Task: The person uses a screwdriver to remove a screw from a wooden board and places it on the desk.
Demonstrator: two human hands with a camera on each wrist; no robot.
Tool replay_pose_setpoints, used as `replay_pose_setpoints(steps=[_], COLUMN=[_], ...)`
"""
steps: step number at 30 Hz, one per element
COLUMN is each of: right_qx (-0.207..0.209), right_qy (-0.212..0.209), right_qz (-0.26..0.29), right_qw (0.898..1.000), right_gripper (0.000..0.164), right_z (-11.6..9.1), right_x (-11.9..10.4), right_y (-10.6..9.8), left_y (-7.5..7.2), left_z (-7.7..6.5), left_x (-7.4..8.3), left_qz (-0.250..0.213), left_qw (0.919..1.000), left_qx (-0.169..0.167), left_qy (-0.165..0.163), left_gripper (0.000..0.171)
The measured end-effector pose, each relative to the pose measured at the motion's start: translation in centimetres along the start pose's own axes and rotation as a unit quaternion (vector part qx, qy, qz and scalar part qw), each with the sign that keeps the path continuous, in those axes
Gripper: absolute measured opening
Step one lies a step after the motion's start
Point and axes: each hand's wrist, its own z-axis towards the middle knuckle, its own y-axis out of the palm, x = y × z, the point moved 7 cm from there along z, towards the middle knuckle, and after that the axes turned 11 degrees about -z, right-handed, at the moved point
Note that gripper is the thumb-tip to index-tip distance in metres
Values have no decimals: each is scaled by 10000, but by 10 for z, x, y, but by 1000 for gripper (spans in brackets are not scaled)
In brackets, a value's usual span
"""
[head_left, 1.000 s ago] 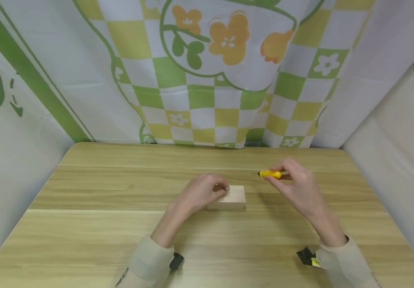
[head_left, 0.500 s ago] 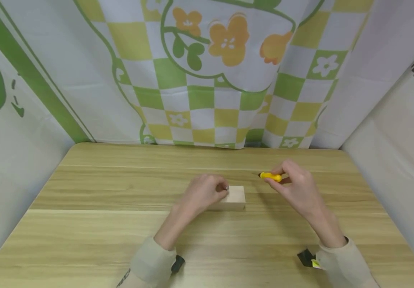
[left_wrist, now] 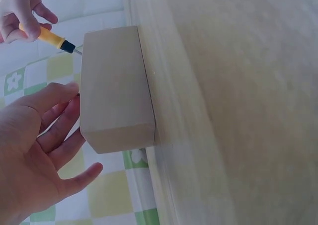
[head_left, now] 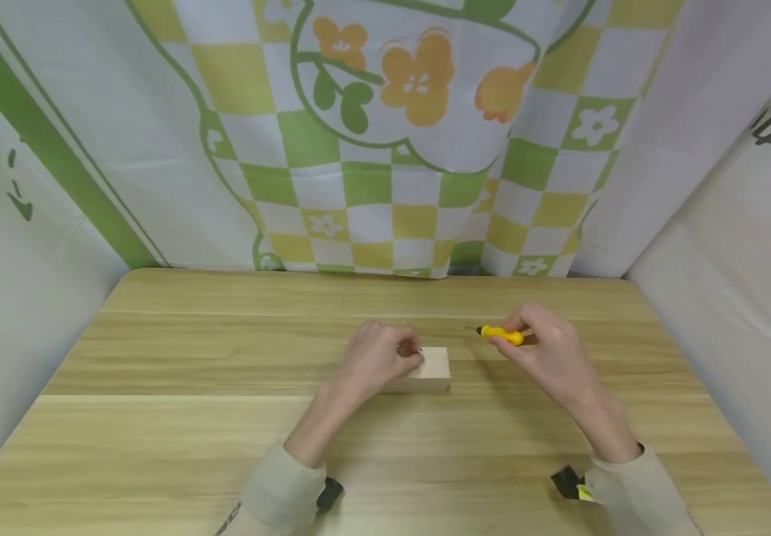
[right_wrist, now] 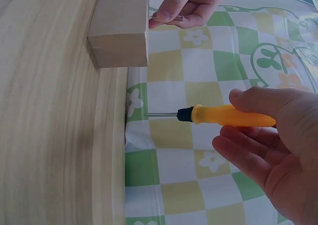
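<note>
A pale wooden block point(head_left: 434, 362) lies on the table. My left hand point(head_left: 378, 356) is over its left part, thumb and index finger pinching a small metal screw point(right_wrist: 179, 18) at the block's upper face. The screw's head points away from the block. To the right, my right hand point(head_left: 549, 353) holds a yellow screwdriver point(head_left: 502, 335) by its handle, between thumb and fingers. Its thin metal shaft point(right_wrist: 161, 114) points left, apart from both block and screw. In the left wrist view, the block point(left_wrist: 112, 81) hides the screw and the shaft's tip.
The wood-grain table point(head_left: 191, 439) spreads around the block on all sides. A checked green and yellow curtain point(head_left: 372, 201) hangs along its back edge. Pale cloth walls point(head_left: 740, 246) stand at left and right.
My right hand has lowered slightly, and the screwdriver's handle end has dipped, so its tip now angles a little upward. The left hand keeps its pinch on the screw at the block.
</note>
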Motion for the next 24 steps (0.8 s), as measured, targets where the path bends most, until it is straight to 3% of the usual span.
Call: replay_pose_setpoints(steps=[10,20,24], right_qx=[85,-49,-19], right_qy=[9,27,-21], right_qz=[-80,-267,-378], right_qw=[9999,9996,9993], right_gripper=[31,32,32], right_z=[-8,-16,-20], right_x=[4,6,8], right_y=[4,6,7], left_y=[-15,-36,-43], left_z=[-7,-20,-26], left_x=[-10,-21,-27], left_qz=[-410,-569,-584], left_qw=[9973,9944,9924], left_qx=[100,545,604], left_qy=[-600,-705,-903], left_gripper=[11,13,15])
